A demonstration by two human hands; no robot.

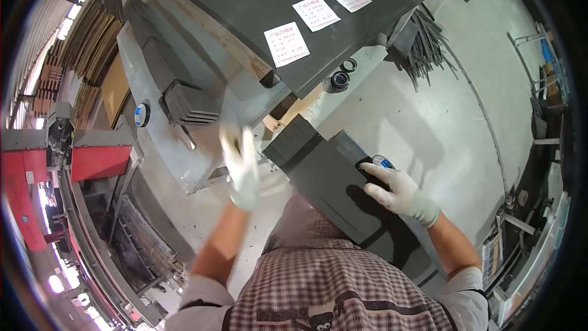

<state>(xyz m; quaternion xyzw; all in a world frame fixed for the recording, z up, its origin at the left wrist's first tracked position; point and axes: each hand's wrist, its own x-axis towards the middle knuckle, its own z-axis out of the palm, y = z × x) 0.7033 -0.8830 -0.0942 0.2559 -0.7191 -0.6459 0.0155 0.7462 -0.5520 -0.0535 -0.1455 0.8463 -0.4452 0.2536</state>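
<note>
We're working at the dark board (334, 187), which is lying on a slant in front of our apron (343, 276), its grooved end pointing toward the dark table (233, 12). Our R hand (398, 193) is sitting over the board's right side, fingertips by a small black thing (364, 160) next to a round blue item (383, 160); we can't tell if it's pinching or just touching. Our L hand (240, 162) is blurring, off the board, near the dark panels (193, 107); thumb & fingers are standing apart, but we can't tell if it's holding anything.

To do this well, we're judging it best to be bracing the board w/ a flat R palm, b/c on that slant it could be slipping. We're wanting L-hand pressure light at the grooves, so they aren't creasing, & we're minding the round blue item re: knocks.
</note>
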